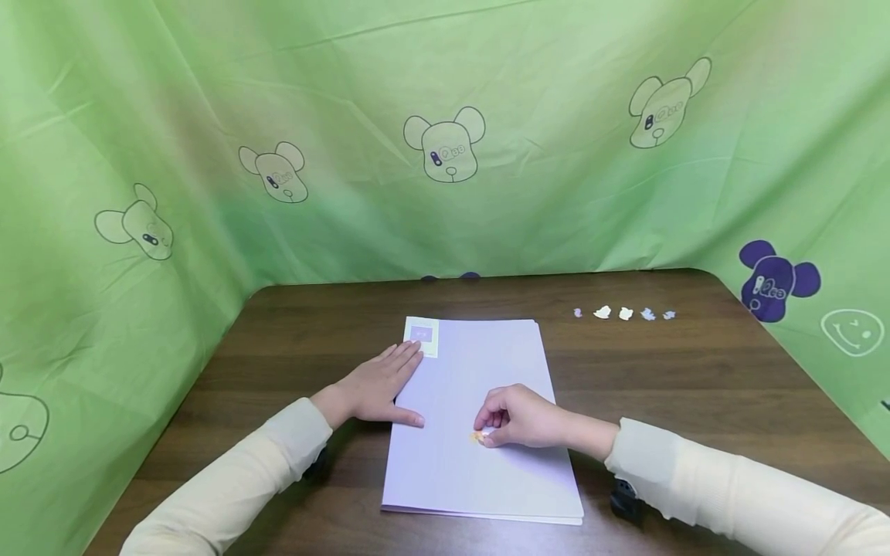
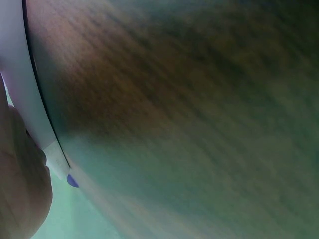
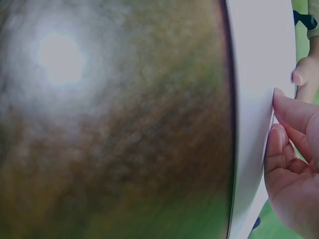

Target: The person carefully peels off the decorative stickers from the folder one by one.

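"What is showing at the far left?"

"A green curtain (image 1: 334,232) with bear drawings is hanging around a brown table (image 1: 292,347). Next, the left hand (image 1: 378,386) is resting flat across the left edge of some white paper (image 1: 452,479). Its fingers are lying straight, its grip is released, and its thumb is pointing right across the sheet."

"And by its fingertips?"

"A small card (image 1: 421,332) with a purple square is covering the paper's far left corner. The fingertips are overlapping its near edge."

"What is happening right of that?"

"A tiny orange scrap (image 1: 477,437) is sitting just below the paper's middle. The right hand (image 1: 524,417) is pinching it between thumb and curled forefinger. The fingers are partly hiding it, so its full shape is staying unclear."

"And furthest right?"

"Past the paper's far right corner, five bits (image 1: 626,313), white and purplish, are lying in a row on the table."
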Tool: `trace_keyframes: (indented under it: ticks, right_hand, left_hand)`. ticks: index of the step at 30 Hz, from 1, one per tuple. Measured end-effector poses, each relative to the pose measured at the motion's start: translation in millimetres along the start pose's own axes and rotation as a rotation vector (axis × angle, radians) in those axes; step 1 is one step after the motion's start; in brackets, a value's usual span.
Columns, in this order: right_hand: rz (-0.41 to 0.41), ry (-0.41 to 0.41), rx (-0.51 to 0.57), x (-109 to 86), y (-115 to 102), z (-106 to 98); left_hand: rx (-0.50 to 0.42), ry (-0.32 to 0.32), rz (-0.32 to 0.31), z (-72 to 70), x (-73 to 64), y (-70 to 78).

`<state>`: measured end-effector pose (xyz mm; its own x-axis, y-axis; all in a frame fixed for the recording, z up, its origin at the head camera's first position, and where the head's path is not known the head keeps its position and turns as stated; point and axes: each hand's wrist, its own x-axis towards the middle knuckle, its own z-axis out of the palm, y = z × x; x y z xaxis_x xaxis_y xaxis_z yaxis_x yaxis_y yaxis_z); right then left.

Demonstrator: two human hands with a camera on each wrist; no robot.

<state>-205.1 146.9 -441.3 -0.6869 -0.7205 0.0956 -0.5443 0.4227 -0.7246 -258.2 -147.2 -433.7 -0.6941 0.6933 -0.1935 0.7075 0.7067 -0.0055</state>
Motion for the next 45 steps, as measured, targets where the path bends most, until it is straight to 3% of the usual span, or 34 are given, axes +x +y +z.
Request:
trace_keyframes:
  ticks: [45]
  right_hand:
    - [0.008,0.04,-0.025,-2.4,-4.3,0.2]
  left_hand:
    - [-0.011,0.003,0.006,-0.6,0.3,0.0]
